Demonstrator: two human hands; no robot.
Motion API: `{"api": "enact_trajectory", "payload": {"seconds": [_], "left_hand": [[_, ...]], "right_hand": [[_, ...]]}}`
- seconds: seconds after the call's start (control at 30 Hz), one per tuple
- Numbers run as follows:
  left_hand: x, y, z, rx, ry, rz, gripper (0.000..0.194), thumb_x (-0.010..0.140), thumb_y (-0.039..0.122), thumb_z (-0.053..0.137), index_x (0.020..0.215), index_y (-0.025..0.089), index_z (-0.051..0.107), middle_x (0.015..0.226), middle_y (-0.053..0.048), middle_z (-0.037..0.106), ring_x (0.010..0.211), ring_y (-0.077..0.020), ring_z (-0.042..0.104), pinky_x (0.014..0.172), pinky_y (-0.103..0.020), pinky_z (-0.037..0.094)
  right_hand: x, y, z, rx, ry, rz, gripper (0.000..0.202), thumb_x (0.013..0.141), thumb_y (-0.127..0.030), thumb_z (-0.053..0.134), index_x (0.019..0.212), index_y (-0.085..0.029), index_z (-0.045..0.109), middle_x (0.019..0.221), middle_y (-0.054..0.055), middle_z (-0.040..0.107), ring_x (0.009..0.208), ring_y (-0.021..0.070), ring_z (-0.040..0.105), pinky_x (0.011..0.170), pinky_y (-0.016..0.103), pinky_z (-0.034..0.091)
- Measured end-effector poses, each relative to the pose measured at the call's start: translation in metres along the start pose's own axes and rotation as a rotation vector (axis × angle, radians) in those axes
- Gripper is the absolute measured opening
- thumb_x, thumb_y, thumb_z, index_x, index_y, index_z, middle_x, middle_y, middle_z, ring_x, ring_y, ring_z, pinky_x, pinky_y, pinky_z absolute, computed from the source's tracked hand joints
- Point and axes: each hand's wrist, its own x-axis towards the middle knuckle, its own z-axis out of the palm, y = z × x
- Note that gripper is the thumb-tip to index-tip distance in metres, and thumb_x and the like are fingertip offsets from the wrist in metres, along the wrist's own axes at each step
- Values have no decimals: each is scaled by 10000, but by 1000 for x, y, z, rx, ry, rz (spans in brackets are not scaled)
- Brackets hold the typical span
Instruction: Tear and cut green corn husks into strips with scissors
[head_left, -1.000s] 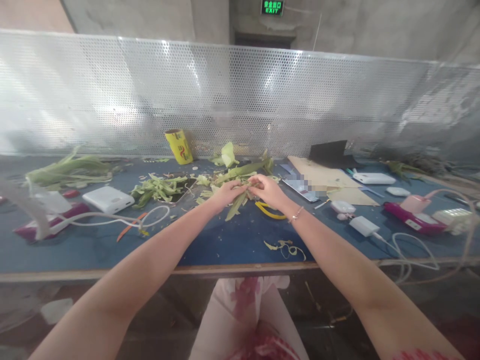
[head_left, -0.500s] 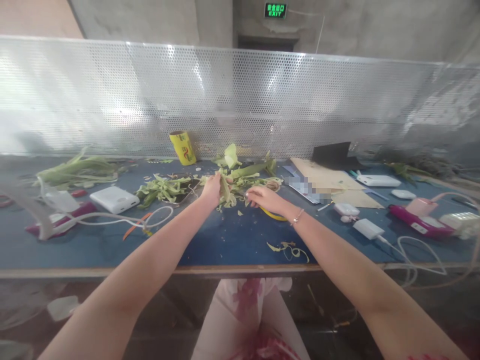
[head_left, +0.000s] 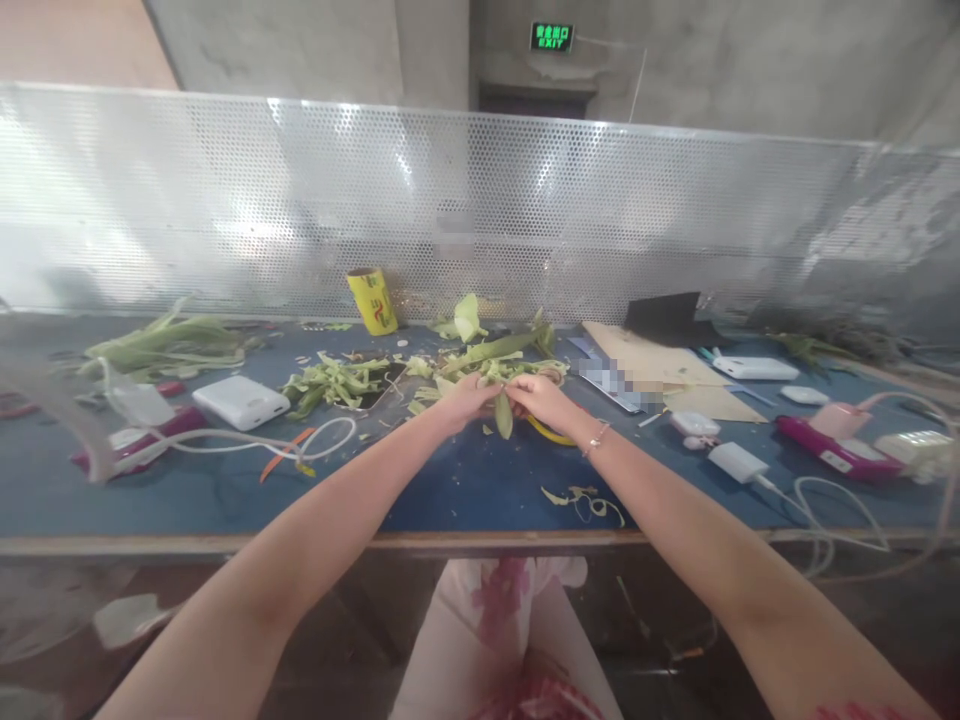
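Observation:
Over the middle of the blue table, my left hand (head_left: 471,398) and my right hand (head_left: 538,398) meet, their fingers pinched on a green leaf (head_left: 504,415) that hangs down between them. Just behind my hands lies a pile of green leaves and strips (head_left: 495,350). More cut green strips (head_left: 334,380) lie to the left of it, on a dark flat item. A yellow ring (head_left: 551,432) rests partly under my right wrist.
A yellow tube (head_left: 373,302) stands by the perforated metal screen (head_left: 315,200). At left are long leaves (head_left: 161,340), a white power bank (head_left: 240,402) and cables. Cardboard (head_left: 645,350), white chargers (head_left: 737,463) and a magenta power strip (head_left: 836,450) lie at right. Thin peelings (head_left: 589,503) are near the front edge.
My left hand has moved right and slightly nearer with the leaf. My right hand has closed on the leaf beside it. The view has shifted slightly.

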Motion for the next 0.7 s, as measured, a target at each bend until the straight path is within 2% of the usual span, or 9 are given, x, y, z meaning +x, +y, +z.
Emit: {"api": "enact_trajectory", "payload": {"seconds": [0.1,0.23,0.33,0.4,0.43,0.5,0.57,0.7], "left_hand": [[2,-3,-1,63,-33,18,117,751,222,623,794,133,559,617,-12,603,557,-120,591,547,-243,478],[10,3,-11,-37,124,107,135,730,181,648,813,142,549,685,-9,613,561,-108,597,551,-235,489],[19,13,-30,-292,364,128,116,787,173,588,867,175,504,666,14,580,561,-102,603,555,-230,501],[23,20,-47,-443,557,125,107,845,220,521,941,197,479,676,13,577,555,-90,596,554,-212,502],[24,23,-56,-496,614,136,126,874,254,474,990,206,469,699,3,585,566,-86,597,559,-203,504],[25,29,-72,-587,709,164,208,913,302,387,1099,219,428,742,-8,585,577,-77,596,565,-188,506],[24,34,-83,-645,797,219,316,902,302,410,1206,230,361,834,-23,577,612,-77,614,578,-186,515],[21,38,-93,-643,928,247,635,811,153,529,1339,312,215,1036,-37,541,671,-65,622,611,-171,529]], "right_hand": [[2,7,1,26,-60,-25,119,811,-259,553,755,-154,547,662,-8,594,545,86,568,538,211,462],[1,11,3,70,-103,-40,160,813,-284,548,910,-158,564,674,-19,589,539,73,558,551,206,466],[1,12,2,64,-115,-61,204,805,-324,559,911,-151,579,679,-9,591,556,78,557,567,214,471],[1,12,1,62,-118,-59,220,794,-345,570,896,-151,589,672,-7,589,558,83,554,571,224,474],[1,13,0,61,-119,-53,225,790,-353,574,888,-151,593,664,-7,584,558,85,552,570,228,474],[2,14,-1,57,-123,-43,234,782,-365,579,874,-151,598,648,-11,569,556,89,546,566,231,471],[2,14,-2,39,-129,-45,242,776,-374,580,867,-150,601,634,-17,557,547,89,536,559,231,462],[2,14,-2,3,-133,-64,248,784,-378,561,866,-148,606,633,-17,559,528,86,522,550,229,446]]}}
